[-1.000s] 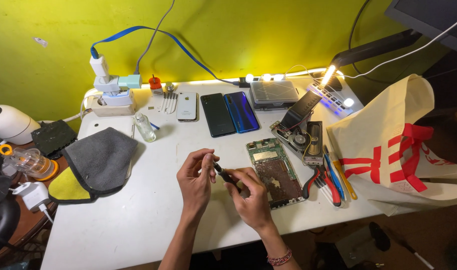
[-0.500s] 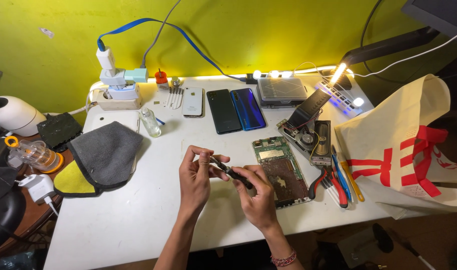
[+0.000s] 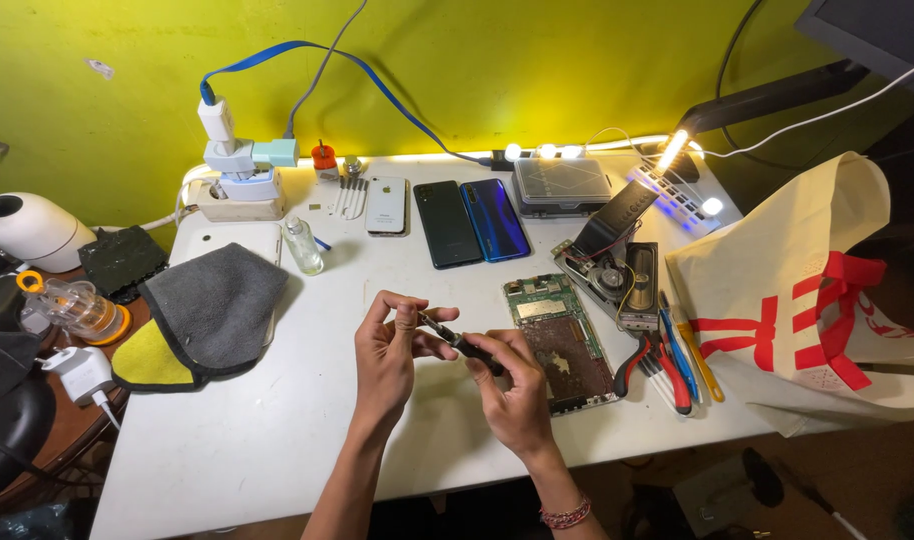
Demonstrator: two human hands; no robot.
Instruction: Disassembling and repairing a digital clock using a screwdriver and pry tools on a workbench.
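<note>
At the frame centre, right hand [image 3: 517, 395] holds a small screwdriver [image 3: 464, 344]; left hand [image 3: 392, 350] pinches its tip. A slip could drop it onto the opened phone [image 3: 562, 340].

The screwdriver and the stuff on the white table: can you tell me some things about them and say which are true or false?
1. Both hands hold the small screwdriver. True: the left hand pinches its tip, the right hand grips its handle.
2. The opened phone lies left of the hands. False: it lies to their right.
3. The grey cloth lies on the table. True.
4. The pliers have green handles. False: they are red.
5. The white phone is in a hand. False: it lies near the wall.
</note>
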